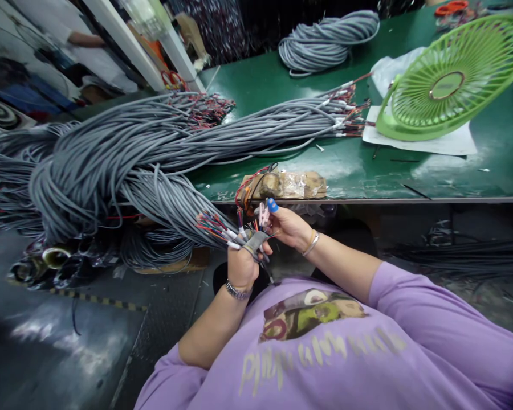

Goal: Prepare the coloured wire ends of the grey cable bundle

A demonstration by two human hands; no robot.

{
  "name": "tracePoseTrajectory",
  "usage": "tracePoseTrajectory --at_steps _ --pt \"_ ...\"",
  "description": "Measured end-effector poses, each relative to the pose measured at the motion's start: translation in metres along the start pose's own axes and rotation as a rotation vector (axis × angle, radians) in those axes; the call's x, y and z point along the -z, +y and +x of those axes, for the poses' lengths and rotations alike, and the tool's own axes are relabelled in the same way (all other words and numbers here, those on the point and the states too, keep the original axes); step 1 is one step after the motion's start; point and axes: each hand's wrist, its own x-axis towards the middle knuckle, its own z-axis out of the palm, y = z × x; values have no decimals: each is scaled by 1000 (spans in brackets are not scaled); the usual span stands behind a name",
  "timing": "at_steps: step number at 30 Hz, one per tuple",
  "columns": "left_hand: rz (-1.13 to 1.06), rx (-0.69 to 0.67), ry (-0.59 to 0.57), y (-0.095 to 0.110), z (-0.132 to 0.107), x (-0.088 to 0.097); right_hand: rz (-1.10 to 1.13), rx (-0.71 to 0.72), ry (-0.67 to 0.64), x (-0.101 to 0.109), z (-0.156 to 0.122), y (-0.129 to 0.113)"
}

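Grey cables (177, 199) stretch from ten o'clock into the left hand (244, 266); I see its fingers curled round their ends, coloured wires (209, 224) fanning out. At its two o'clock, the right hand's (288, 226) blue-capped thumb (272, 205) adjoins a pink clip (264, 215); whether it's pinched, I can't tell. One green fan (448, 85) stands at two o'clock.

Green fan (447, 85) stands on the bench (350, 165), white sheet (457, 142) beneath its base, clear bag (395, 65) just to its left. Behind the fan: orange handles (451, 8), tool type unclear; well left of it, a grey coil (325, 42). Far left of the fan, beyond a white post (177, 51): a person in white (60, 20), forearm bare.
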Motion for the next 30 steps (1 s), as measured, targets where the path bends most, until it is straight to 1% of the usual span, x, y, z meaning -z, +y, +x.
tracePoseTrajectory --at_steps 4,8,11,13,15,18,20,22,24,27,28,30 --pt "13 1 9 -2 0 0 40 0 37 -2 0 2" --pt "24 -18 -2 -2 -3 3 28 -97 18 3 -5 0" --pt "46 -31 -10 -4 -8 8 -62 -204 -38 15 -11 -3" --pt "78 -43 -26 -7 -10 12 -177 -259 -101 23 -17 -7" --pt "113 -67 -50 -12 -12 18 -307 -283 -180 28 -22 -11" --pt "169 -104 -77 -20 -12 24 -467 -253 -253 29 -29 -17" --pt "213 -119 -92 -23 -12 27 -531 -191 -252 24 -31 -19" --pt "279 -117 -133 -21 -11 27 -563 -125 -239 19 -32 -19" --pt "357 -83 -205 -16 -11 27 -571 -92 -236 13 -34 -17" --pt "434 14 -293 -9 -9 26 -560 -108 -264 10 -35 -13" --pt "442 32 -298 -7 -9 26 -559 -104 -264 11 -35 -12" --pt "418 32 -267 -8 -8 26 -561 -68 -228 16 -35 -11"
